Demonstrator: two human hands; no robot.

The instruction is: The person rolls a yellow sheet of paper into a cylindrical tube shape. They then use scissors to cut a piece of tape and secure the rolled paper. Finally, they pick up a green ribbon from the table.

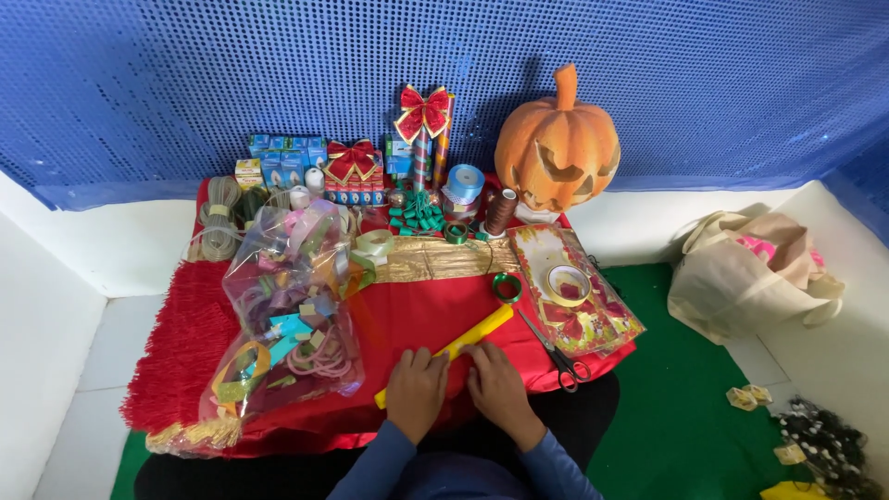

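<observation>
We press both hands, left hand (416, 389) and right hand (494, 382), on the yellow strip (454, 348) lying at six o'clock on the red worktop (407, 319), fingers together and flat (scissors (554, 349) at three o'clock); even pressure would keep it straight.

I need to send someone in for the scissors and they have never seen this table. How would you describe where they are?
Start at the orange pumpkin at the back of the red cloth and come forward past the leaf-print packet with a tape roll on it. The scissors lie along that packet's left edge, just right of the right hand. They are the only metal tool there, with dark handle loops nearest the person.
</observation>
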